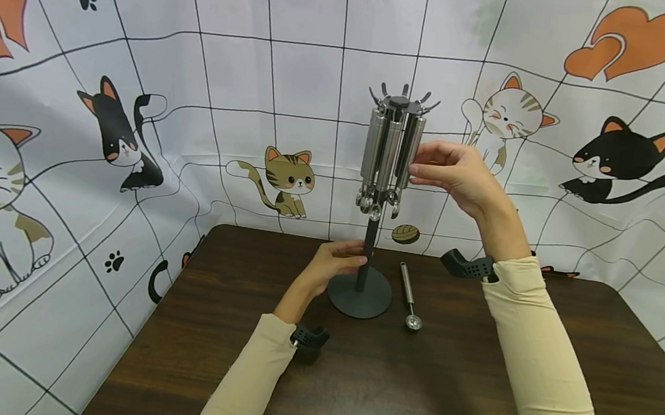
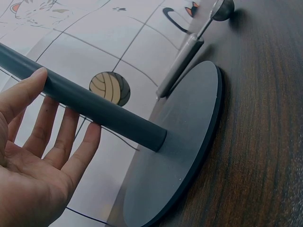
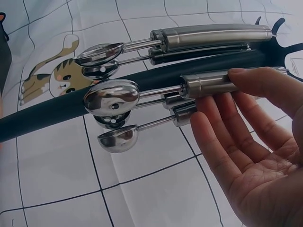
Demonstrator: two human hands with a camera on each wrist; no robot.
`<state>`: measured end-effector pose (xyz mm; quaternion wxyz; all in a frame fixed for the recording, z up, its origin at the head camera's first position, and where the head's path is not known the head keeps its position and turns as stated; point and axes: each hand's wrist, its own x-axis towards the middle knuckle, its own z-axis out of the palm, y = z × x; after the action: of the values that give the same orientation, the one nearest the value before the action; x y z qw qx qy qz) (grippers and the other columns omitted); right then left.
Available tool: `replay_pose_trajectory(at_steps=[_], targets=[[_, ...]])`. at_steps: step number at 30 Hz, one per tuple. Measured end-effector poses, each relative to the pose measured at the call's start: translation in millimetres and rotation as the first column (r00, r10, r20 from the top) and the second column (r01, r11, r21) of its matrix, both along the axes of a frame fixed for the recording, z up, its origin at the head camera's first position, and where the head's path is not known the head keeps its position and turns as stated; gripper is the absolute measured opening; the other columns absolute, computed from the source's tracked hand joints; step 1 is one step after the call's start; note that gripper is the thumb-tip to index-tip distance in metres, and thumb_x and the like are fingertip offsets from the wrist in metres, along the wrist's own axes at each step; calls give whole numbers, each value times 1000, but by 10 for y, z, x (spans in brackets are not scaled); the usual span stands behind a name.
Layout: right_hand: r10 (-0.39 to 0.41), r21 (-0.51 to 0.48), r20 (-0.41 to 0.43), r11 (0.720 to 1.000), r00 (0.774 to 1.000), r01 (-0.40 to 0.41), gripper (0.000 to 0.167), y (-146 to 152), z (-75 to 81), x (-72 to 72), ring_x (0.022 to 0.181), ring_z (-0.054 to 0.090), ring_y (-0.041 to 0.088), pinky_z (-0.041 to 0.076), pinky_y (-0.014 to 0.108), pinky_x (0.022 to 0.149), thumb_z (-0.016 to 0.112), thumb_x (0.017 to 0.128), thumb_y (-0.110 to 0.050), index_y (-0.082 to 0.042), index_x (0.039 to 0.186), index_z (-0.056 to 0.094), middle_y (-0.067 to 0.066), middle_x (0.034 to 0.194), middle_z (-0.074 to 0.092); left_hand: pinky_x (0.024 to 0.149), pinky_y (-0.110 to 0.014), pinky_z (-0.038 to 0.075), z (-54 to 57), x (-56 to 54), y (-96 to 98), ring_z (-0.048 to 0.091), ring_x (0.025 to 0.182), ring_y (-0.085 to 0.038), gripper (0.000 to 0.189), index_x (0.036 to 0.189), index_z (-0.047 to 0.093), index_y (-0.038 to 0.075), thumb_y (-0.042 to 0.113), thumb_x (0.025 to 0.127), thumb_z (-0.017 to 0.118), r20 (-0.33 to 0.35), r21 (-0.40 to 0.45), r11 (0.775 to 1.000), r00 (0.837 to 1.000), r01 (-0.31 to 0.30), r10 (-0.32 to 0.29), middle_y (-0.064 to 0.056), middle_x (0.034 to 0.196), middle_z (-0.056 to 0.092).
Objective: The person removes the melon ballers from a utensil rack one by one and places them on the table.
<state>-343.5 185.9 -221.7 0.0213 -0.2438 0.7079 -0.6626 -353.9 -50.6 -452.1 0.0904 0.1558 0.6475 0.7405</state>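
A dark grey stand (image 1: 360, 300) with a round base and upright pole is on the table. Around its hooked top hang several steel melon ballers (image 1: 387, 162), bowls downward. Low on the pole, just above the base, my left hand (image 1: 332, 263) holds it between thumb and fingertips; the pole (image 2: 113, 118) runs between them in the left wrist view. My right hand (image 1: 459, 174) is at the right side of the hanging set. In the right wrist view its thumb and fingers pinch the handle of one melon baller (image 3: 111, 97).
Another melon baller (image 1: 408, 291) lies on the dark wooden table (image 1: 337, 386), right of the base, with its bowl toward me. A white cloth (image 1: 298, 80) with cat drawings and grid lines hangs behind and beside the table.
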Motion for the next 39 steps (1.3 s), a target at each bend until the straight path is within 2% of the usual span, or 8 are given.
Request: replay_pose_trajectory(at_steps=[7,16,23,39], targets=[[8,4,3,1000,1000,-8,19,10,-4,7,92,72,14,63,31,87,69,90,7,-7,101,75,2,97,74,97,-42,60,6,13,0,72,99,-12,44,138,62,1,1,94,70,-2,8,1000,1000,-6,6,-18,131,68],[29,-15,2,999,1000,-29,20,44,5,45,91,69,14,63,32,85,67,90,9,-8,100,74,2,96,71,98,-42,60,-6,-2,2,72,98,-11,43,137,63,1,2,95,70,-2,7,1000,1000,-1,1,-20,131,67],[62,-86,9,994,998,-61,18,77,27,71,88,68,14,64,32,83,72,89,8,-6,98,73,4,94,69,98,-42,60,-1,3,1,72,98,-11,44,138,62,1,1,95,69,-12,3,1000,1000,3,-3,-19,131,67],[65,-134,6,989,998,-64,19,154,86,94,84,68,15,64,35,83,72,88,11,-5,97,73,5,92,70,99,-44,59,9,13,2,71,102,-13,45,139,61,1,2,95,69,4,5,1000,1000,-3,3,-20,133,66]])
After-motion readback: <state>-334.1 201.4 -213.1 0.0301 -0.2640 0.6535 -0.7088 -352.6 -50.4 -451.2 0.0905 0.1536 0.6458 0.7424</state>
